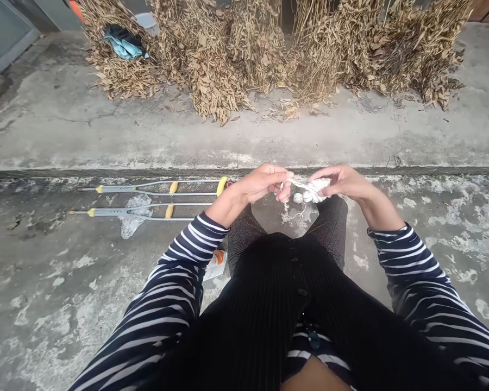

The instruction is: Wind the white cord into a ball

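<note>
My left hand pinches a strand of white yarn between thumb and fingers, above the gap between my knees. A thin loose tail of the yarn dangles below that hand. My right hand is closed around a white bundle of yarn, just over my right knee. The strand runs from the bundle across to the left hand. A small round white ball hangs at the bundle's left side. Whether a hook or needle is in the fingers is too small to tell.
Two crutches with yellow grips lie on the concrete to the left, a clear plastic bag by them. A white and orange packet lies beside my left leg. Dried plant stalks lean along the raised step ahead.
</note>
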A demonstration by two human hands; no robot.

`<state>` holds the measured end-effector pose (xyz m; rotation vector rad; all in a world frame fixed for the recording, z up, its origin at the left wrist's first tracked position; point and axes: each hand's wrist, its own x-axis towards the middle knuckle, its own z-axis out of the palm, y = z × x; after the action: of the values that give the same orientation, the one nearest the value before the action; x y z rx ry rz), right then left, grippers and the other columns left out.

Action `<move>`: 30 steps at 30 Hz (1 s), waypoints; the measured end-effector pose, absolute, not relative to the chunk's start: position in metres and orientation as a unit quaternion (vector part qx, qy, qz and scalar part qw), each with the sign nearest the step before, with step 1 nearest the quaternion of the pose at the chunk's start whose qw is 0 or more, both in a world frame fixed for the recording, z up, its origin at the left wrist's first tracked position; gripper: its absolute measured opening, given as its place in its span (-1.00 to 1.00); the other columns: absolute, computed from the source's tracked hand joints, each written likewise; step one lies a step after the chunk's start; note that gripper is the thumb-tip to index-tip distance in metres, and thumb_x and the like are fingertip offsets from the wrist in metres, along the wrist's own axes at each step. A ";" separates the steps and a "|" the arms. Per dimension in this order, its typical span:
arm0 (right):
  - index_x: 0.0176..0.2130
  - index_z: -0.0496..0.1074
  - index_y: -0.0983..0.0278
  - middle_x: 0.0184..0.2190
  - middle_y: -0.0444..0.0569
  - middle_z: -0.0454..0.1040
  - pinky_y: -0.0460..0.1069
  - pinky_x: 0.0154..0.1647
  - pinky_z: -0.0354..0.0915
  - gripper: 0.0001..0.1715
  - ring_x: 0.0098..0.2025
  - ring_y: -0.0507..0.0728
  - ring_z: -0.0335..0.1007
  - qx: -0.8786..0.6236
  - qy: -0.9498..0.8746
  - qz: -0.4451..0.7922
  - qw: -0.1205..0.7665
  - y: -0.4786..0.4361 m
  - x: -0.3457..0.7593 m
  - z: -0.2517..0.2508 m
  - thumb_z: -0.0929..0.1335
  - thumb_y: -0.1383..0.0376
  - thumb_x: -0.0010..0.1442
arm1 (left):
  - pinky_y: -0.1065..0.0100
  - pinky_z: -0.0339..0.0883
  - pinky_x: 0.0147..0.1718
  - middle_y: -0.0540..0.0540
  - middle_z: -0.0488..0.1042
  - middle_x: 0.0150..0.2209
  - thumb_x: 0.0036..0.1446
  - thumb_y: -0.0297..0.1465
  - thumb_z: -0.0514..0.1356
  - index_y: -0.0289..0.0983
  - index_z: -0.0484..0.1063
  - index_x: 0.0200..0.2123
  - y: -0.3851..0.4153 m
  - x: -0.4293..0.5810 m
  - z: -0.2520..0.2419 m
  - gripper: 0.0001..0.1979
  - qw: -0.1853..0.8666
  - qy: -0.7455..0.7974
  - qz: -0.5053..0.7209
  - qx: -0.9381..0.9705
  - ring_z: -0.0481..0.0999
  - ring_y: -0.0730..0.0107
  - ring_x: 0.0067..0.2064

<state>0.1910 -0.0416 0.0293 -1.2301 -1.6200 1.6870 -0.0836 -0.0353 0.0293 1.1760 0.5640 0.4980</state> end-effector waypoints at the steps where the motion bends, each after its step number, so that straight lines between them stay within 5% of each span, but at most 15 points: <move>1: -0.22 0.71 0.28 -0.42 -0.11 0.59 -0.10 -0.39 0.32 -0.54 -0.42 0.00 0.41 -0.454 -0.613 0.597 0.248 -0.040 0.190 0.031 0.62 0.35 -0.22 | 0.42 0.32 -0.46 -0.05 0.46 -0.62 0.07 0.00 0.42 -0.31 0.43 -0.53 -0.035 -0.084 0.031 -0.50 0.767 0.258 0.230 0.540 0.48 0.48 -0.52; 7: -0.14 0.71 0.33 -0.43 -0.07 0.58 -0.05 -0.43 0.23 -0.53 -0.48 0.03 0.34 -0.537 -0.687 0.422 0.247 -0.035 0.199 0.034 0.57 0.28 -0.12 | 0.45 0.28 -0.53 0.00 0.48 -0.61 0.11 -0.22 0.42 -0.35 0.55 -0.30 -0.032 -0.089 0.033 -0.71 0.722 0.318 0.106 0.605 0.39 0.54 -0.61; 12: -0.13 0.72 0.26 -0.17 0.00 0.66 0.03 -0.25 0.34 -0.54 -0.26 0.19 0.52 -0.553 -0.753 0.272 0.233 -0.034 0.198 0.026 0.51 0.38 -0.11 | 0.49 0.20 -0.58 0.04 0.49 -0.62 0.26 -0.39 0.24 -0.30 0.52 -0.03 -0.040 -0.087 0.036 -0.77 0.598 0.410 0.119 0.679 0.39 0.53 -0.65; 17: -0.09 0.71 0.24 -0.08 0.02 0.66 0.14 -0.06 0.41 -0.49 -0.09 0.31 0.58 -0.567 -0.756 0.234 0.229 -0.033 0.193 0.022 0.49 0.41 -0.11 | 0.51 0.23 -0.54 0.04 0.47 -0.62 0.30 -0.37 0.20 -0.29 0.56 -0.26 -0.041 -0.086 0.039 -0.85 0.517 0.413 0.156 0.734 0.39 0.58 -0.62; 21: -0.06 0.71 0.24 -0.10 0.00 0.67 0.13 -0.08 0.41 -0.47 -0.14 0.28 0.57 -0.571 -0.744 0.265 0.223 -0.038 0.194 0.024 0.51 0.40 -0.10 | 0.52 0.26 -0.51 -0.02 0.51 -0.58 0.35 -0.38 0.16 -0.33 0.48 -0.45 -0.029 -0.085 0.039 -0.71 0.536 0.402 0.182 0.720 0.44 0.59 -0.58; 30: 0.13 0.60 0.24 -0.09 0.01 0.65 -0.02 -0.19 0.45 -0.27 -0.19 0.11 0.53 -0.413 -0.679 0.553 0.251 -0.049 0.186 0.031 0.60 0.29 -0.07 | 0.47 0.20 -0.57 -0.09 0.46 -0.66 0.31 -0.25 0.30 -0.35 0.45 -0.60 0.013 -0.069 0.027 -0.56 0.577 0.430 0.167 0.674 0.35 0.60 -0.67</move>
<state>0.1863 -0.0490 0.0309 -1.1240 -1.8475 1.5039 -0.0687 0.0129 0.0272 1.5766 1.0064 0.3916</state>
